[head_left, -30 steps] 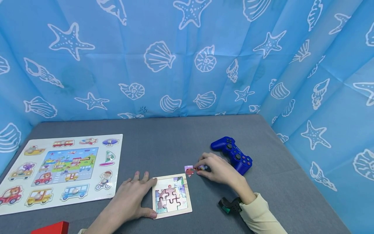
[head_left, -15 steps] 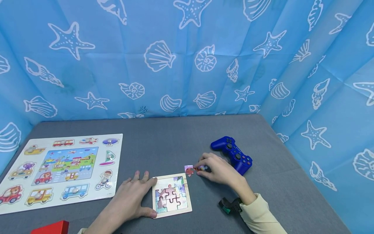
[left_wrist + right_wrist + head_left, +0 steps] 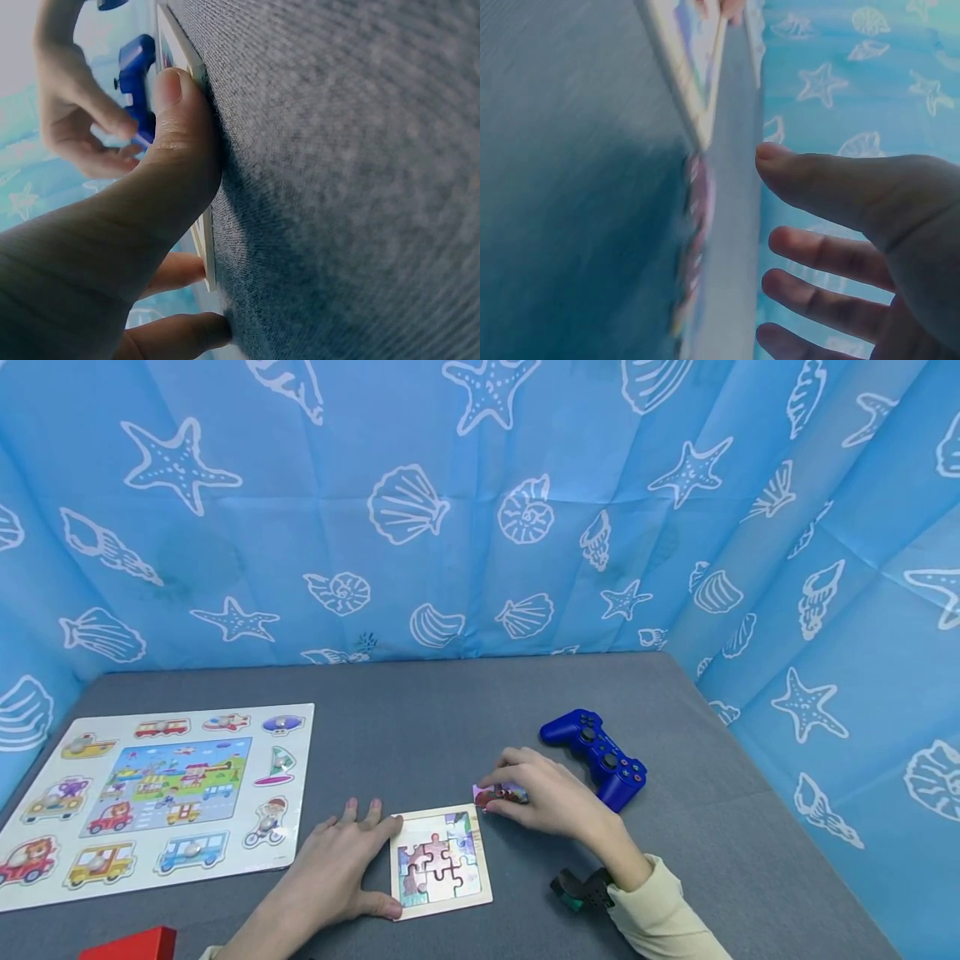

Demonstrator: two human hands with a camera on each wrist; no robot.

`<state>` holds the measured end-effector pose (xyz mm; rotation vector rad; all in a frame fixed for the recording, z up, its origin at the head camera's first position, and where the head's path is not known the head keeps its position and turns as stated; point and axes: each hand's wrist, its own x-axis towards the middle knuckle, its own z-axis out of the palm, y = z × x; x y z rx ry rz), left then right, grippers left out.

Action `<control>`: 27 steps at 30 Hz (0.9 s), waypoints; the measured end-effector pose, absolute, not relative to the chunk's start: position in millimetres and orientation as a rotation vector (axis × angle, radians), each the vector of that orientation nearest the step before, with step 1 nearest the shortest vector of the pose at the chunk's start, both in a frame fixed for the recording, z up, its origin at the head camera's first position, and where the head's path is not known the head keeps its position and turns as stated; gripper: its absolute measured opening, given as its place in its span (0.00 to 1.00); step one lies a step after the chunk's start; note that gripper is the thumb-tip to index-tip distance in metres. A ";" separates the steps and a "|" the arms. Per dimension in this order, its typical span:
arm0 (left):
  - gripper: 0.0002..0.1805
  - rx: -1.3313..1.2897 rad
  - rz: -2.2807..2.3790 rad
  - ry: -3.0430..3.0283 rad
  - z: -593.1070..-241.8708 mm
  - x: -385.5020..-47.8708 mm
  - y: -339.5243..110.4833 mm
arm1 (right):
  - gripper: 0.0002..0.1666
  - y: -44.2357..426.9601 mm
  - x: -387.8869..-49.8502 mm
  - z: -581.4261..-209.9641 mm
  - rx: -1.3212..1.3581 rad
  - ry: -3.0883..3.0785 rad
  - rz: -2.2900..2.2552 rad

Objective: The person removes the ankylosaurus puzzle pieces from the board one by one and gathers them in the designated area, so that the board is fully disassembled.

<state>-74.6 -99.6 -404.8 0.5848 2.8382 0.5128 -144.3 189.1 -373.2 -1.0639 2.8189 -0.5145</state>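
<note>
A small wooden-framed jigsaw puzzle [image 3: 441,910] lies flat on the table, with several pieces set in its tray. My left hand [image 3: 341,864] rests at its left side, thumb on the near corner and index finger at the far corner. Beyond the frame's far right corner lie loose jigsaw pieces [image 3: 512,792], purple and red, partly covered by my right hand [image 3: 551,793]. In the right wrist view the right thumb [image 3: 817,184] and fingers stand apart above the loose pieces [image 3: 699,191], with nothing between them.
A blue game controller [image 3: 596,756] lies just beyond my right hand. At the left is a large white vehicle peg puzzle [image 3: 288,827]. A red box corner [image 3: 135,946] shows at the near left edge. A blue seashell-patterned curtain [image 3: 465,568] borders the table.
My right hand has shifted a little to the left over the loose jigsaw pieces, and its fingertips no longer cover the right one. The left hand and the framed puzzle stay put.
</note>
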 end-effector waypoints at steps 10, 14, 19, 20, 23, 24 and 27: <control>0.60 0.560 0.488 2.816 -404.0 -75.7 -99.2 | 0.17 161.3 -139.4 -368.4 -1.179 2.684 -0.418; 0.60 0.564 0.485 2.810 -403.7 -75.8 -99.8 | 0.20 152.8 -138.3 -374.2 -1.204 2.608 -0.325; 0.59 0.570 0.491 2.813 -403.7 -75.3 -99.4 | 0.20 147.8 -135.5 -381.7 -1.215 2.571 -0.265; 0.59 0.571 0.492 2.814 -403.7 -75.1 -99.3 | 0.20 147.3 -134.9 -382.6 -1.217 2.573 -0.257; 0.59 0.572 0.487 2.819 -404.1 -75.1 -99.5 | 0.19 146.7 -133.9 -383.7 -1.224 2.584 -0.247; 0.59 0.573 0.485 2.820 -404.3 -75.3 -99.6 | 0.19 146.5 -133.8 -383.7 -1.225 2.594 -0.242; 0.59 0.575 0.483 2.823 -404.7 -75.6 -100.0 | 0.20 146.0 -133.9 -383.9 -1.220 2.632 -0.220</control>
